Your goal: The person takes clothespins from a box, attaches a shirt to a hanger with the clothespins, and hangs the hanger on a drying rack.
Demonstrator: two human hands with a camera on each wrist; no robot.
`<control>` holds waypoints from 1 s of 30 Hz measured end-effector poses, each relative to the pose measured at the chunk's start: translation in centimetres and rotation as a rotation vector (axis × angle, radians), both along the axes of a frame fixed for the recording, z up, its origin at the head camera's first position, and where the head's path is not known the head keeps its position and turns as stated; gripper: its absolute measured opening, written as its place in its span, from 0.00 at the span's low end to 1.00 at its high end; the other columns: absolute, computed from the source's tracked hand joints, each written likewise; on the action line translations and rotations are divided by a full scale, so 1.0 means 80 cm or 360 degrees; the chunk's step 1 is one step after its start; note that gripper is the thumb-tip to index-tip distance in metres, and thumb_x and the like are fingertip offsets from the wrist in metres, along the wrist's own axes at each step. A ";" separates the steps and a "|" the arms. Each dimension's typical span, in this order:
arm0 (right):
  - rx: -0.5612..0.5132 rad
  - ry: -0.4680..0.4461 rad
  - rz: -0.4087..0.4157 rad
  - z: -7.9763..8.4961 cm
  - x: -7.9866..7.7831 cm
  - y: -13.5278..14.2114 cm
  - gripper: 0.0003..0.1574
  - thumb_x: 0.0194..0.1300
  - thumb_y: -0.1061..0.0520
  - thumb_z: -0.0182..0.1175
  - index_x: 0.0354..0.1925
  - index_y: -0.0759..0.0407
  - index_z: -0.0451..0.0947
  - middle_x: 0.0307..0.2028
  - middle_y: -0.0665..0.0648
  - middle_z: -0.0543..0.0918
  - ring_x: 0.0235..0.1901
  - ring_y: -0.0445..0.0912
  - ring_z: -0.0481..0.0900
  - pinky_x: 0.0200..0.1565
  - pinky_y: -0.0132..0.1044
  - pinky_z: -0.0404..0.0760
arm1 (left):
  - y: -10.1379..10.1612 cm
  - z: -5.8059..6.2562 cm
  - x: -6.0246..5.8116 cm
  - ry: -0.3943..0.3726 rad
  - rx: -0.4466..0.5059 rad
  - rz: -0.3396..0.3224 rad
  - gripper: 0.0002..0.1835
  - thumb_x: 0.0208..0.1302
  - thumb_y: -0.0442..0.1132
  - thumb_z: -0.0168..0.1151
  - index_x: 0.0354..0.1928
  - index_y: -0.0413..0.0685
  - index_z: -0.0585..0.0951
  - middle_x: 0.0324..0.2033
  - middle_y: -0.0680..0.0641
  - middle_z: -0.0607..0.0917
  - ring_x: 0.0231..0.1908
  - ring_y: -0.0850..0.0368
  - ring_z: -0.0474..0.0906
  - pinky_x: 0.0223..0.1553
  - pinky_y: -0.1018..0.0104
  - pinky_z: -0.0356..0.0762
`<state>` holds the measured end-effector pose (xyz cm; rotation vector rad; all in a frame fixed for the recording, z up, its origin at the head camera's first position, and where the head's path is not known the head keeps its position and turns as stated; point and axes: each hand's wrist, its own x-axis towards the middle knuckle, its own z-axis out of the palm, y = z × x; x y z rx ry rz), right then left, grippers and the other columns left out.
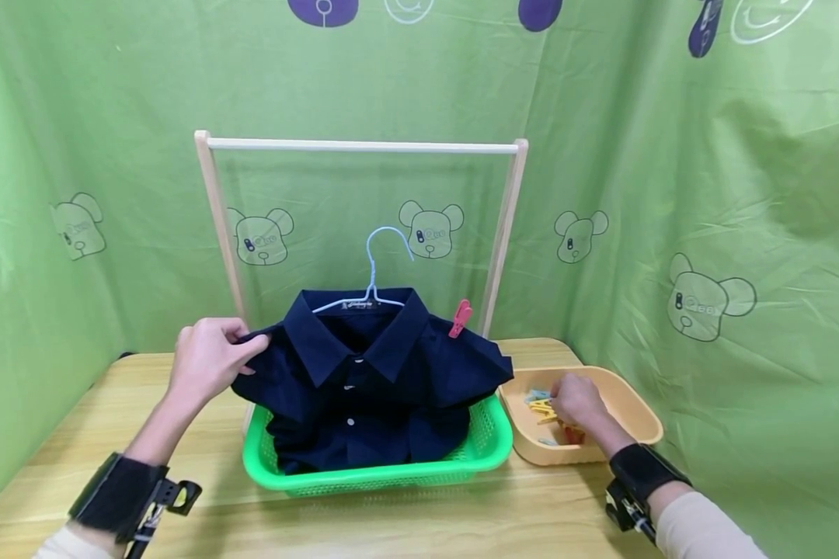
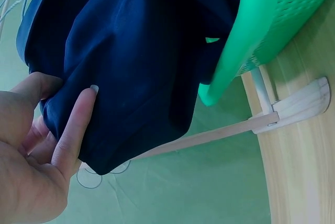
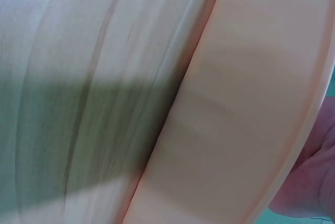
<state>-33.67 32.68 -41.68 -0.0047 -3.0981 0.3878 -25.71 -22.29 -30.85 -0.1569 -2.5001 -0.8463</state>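
Note:
A dark navy collared shirt [image 1: 349, 388] hangs on a pale blue wire hanger [image 1: 372, 287], its lower part bunched in a green basket [image 1: 377, 475]. My left hand [image 1: 213, 357] pinches the shirt's shoulder at the left between thumb and fingers; the left wrist view shows the cloth close up. On the opposite shoulder a pink clothespin [image 1: 461, 318] is clipped. My right hand [image 1: 579, 400] reaches down into an orange tray [image 1: 625, 396], among yellow clothespins [image 1: 544, 409] and other coloured ones. Its fingertips are hidden; the tray wall covers most of the hand in the right wrist view.
Behind the basket stands a wooden rack with a white crossbar [image 1: 363, 146] and two upright posts. The wooden table [image 1: 203, 497] carries everything. Green curtain cloth [image 1: 741, 194] with bear prints closes off the back and both sides.

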 end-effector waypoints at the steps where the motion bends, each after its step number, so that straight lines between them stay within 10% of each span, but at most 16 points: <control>1: -0.0003 0.0004 -0.0003 0.000 0.000 0.000 0.15 0.56 0.67 0.59 0.42 0.71 0.85 0.41 0.71 0.86 0.39 0.60 0.81 0.46 0.53 0.81 | 0.000 0.000 0.000 0.0003 -0.0002 0.0000 0.17 0.62 0.47 0.68 0.18 0.50 0.80 0.15 0.52 0.86 0.17 0.63 0.85 0.19 0.65 0.68; 30: -0.0093 0.0194 -0.0024 0.009 0.003 -0.003 0.05 0.45 0.69 0.56 0.25 0.63 0.76 0.25 0.60 0.78 0.27 0.54 0.75 0.28 0.41 0.71 | -0.002 -0.001 -0.001 0.0003 0.0006 -0.0014 0.18 0.63 0.47 0.69 0.17 0.50 0.79 0.16 0.52 0.86 0.16 0.63 0.85 0.19 0.66 0.69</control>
